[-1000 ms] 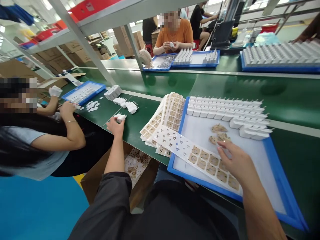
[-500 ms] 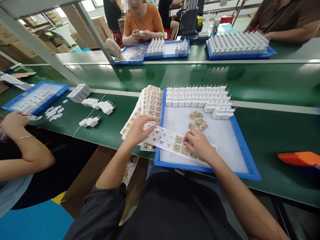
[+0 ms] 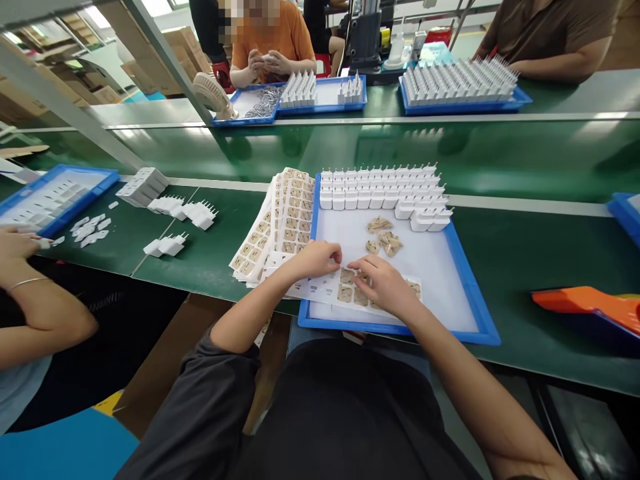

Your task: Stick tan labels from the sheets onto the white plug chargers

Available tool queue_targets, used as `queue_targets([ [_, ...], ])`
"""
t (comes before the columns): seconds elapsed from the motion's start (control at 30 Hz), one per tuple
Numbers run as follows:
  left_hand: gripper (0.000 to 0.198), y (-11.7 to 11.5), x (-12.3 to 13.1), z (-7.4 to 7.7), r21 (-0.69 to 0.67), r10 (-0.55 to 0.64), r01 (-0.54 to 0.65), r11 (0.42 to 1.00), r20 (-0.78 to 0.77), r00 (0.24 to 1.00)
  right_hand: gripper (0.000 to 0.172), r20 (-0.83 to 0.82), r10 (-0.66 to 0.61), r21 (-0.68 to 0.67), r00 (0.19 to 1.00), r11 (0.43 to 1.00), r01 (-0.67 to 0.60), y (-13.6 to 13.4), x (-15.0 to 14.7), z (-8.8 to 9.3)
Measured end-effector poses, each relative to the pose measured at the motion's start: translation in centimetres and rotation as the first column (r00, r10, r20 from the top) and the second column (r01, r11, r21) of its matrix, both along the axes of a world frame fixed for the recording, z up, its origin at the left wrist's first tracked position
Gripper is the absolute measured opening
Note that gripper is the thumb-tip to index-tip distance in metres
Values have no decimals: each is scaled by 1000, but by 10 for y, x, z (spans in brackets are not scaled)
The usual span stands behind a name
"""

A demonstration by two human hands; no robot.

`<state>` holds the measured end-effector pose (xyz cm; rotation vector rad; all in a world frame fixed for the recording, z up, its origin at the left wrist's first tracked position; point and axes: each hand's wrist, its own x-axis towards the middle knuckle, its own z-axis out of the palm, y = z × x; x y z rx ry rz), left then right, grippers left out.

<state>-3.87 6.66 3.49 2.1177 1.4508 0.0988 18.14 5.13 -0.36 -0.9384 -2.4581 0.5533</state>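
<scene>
A strip of tan stickers on white backing [image 3: 345, 295] lies across the left front of the blue-rimmed tray [image 3: 470, 283]. Above its middle is my left hand [image 3: 323, 259], fingers curled into a pinch; whatever they hold is too small to make out. My right hand [image 3: 384, 283] rests over the stickers, thumb and forefinger apart, covering part of the strip. Behind the hands in the tray lie several crumpled tan pieces [image 3: 390, 243]. White plug adapters [image 3: 357, 199] stand in rows at the tray's back, pins up.
Stacked sticker sheets [image 3: 297, 220] lie against the tray's left side. Further left are loose white adapters [image 3: 167, 245], small white pieces [image 3: 91, 230] and a co-worker's arm [image 3: 45, 300]. An orange object [image 3: 585, 300] lies right. Other trays [image 3: 460, 107] stand across the bench.
My left hand has moved right from the strip's left end to beside my right hand, and its spread fingers have closed. The view has shifted slightly to the right.
</scene>
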Motion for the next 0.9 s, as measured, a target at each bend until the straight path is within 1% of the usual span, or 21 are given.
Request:
queue_targets([
  [0.07,11,0,-1,3,-89,34,-22,996,132,991,22,-42,20,15,999,1000,-19,-1,-2,0],
  [0.13,17,-1,-2,5,-214,100,-36,976,297,950,22,-65,15,41,998,999,-12,-2,-2,0],
  [0.2,22,0,-3,6,-321,156,-21,947,401,903,22,-76,8,77,997,997,-2,-2,-2,-1],
  [0.33,29,1,-4,2,-456,205,50,889,491,847,18,-85,6,160,996,987,7,-3,-2,1],
  [0.43,32,3,-6,-3,-503,237,79,861,533,812,18,-86,14,200,996,980,4,-4,-3,3],
  [0.5,32,4,-8,-6,-514,243,88,853,541,805,20,-94,17,198,995,980,2,-4,-4,5],
  [0.57,32,5,-10,-8,-498,238,71,864,529,814,20,-131,35,153,991,988,-14,-4,-2,8],
  [0.6,31,5,-11,-8,-482,229,60,874,518,824,20,-167,50,106,985,994,-32,-5,0,11],
  [0.67,29,5,-12,-8,-440,191,49,897,484,854,16,-276,70,-24,958,996,-80,-5,6,18],
  [0.7,27,5,-12,-7,-415,162,47,909,455,876,14,-343,60,-101,937,990,-101,-6,9,21],
  [0.8,20,5,-12,-2,-290,49,40,956,293,955,16,-508,-62,-315,859,942,-119,-5,17,29],
  [0.87,18,12,-13,4,-160,-2,26,987,150,989,19,-538,-164,-412,827,907,-87,-3,18,30],
  [0.9,20,18,-14,6,-73,12,-5,997,84,996,20,-530,-203,-442,823,895,-64,-2,17,29],
])
